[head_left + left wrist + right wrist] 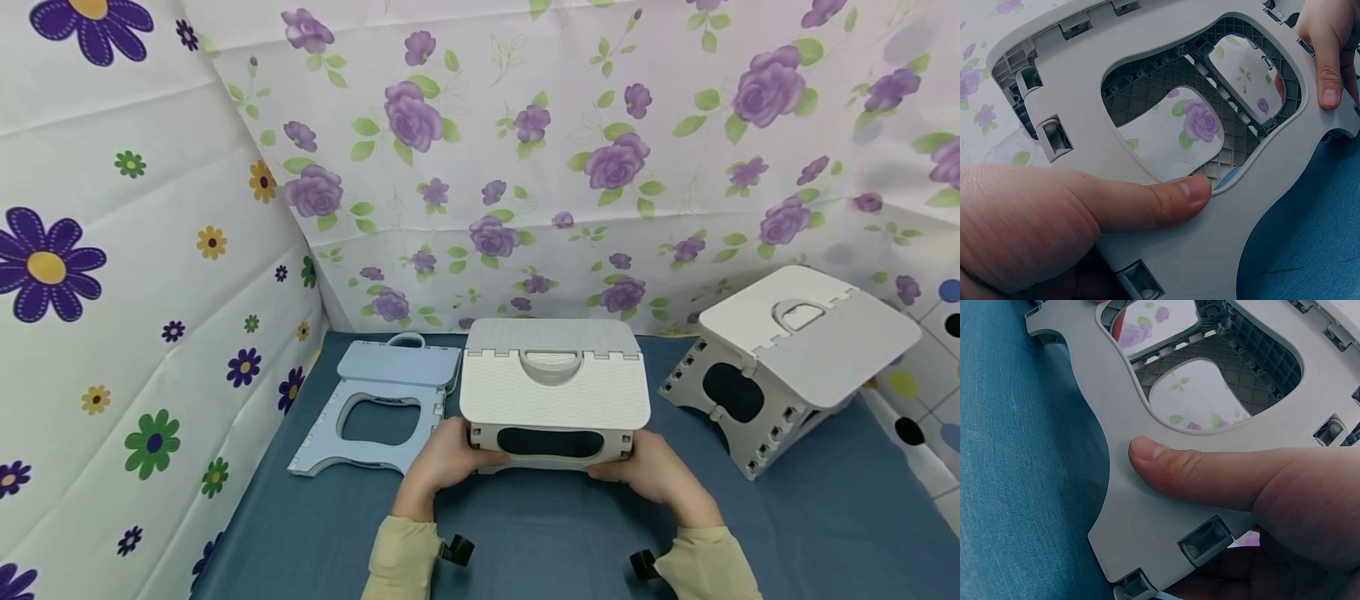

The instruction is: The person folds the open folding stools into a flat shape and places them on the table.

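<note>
A white folding step stool, unfolded with its handle on top, is at the middle of the cloth in the head view. My left hand grips its left side, thumb lying across the front panel below the oval opening. On the opposite side my right hand holds the same stool, its thumb pressed flat on the panel. In the left wrist view the left thumb reaches the opening's edge. The other fingers of both hands are largely hidden behind the side panels.
A blue folding stool lies folded flat at the left. At the right stands another unfolded stool, white and grey. Dark blue cloth covers the table. Flower-printed sheets hang behind and on the left.
</note>
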Available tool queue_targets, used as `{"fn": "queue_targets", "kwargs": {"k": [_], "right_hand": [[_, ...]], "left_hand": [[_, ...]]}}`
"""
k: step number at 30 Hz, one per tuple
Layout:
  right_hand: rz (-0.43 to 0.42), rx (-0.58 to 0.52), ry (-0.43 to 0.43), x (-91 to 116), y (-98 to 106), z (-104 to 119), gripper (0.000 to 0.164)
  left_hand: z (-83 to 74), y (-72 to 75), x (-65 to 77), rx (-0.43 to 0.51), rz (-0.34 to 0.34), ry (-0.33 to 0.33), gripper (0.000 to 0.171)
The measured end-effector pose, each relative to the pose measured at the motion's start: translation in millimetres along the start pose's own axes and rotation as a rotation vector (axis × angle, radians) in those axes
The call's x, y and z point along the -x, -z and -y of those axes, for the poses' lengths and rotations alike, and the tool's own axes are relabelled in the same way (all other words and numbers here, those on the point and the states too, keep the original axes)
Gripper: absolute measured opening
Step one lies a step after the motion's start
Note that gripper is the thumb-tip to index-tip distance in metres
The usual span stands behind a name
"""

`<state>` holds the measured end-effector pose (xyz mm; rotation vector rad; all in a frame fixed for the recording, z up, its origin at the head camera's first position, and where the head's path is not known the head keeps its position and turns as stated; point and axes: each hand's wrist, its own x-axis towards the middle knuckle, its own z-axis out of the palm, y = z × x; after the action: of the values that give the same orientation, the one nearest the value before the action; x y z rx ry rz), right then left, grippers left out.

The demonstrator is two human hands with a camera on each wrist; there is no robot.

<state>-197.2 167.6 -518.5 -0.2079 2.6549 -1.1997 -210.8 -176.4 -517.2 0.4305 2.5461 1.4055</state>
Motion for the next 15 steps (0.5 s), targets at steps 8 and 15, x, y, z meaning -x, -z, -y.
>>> {"fn": "queue_targets", "kwargs": {"k": [8,15], "right_hand": [[0.003,-0.004,-0.003,-0.2,0.1,0.0,0.087],[0.002,-0.002,-0.002,-0.4,-0.3,-1.0,0.087]], "left_hand": [[0.3,-0.2,0.7,-0.003,0.002,0.001,0.059],[0.6,-0.1,-0.7,-0.001,0.001,-0.003,0.059]]}}
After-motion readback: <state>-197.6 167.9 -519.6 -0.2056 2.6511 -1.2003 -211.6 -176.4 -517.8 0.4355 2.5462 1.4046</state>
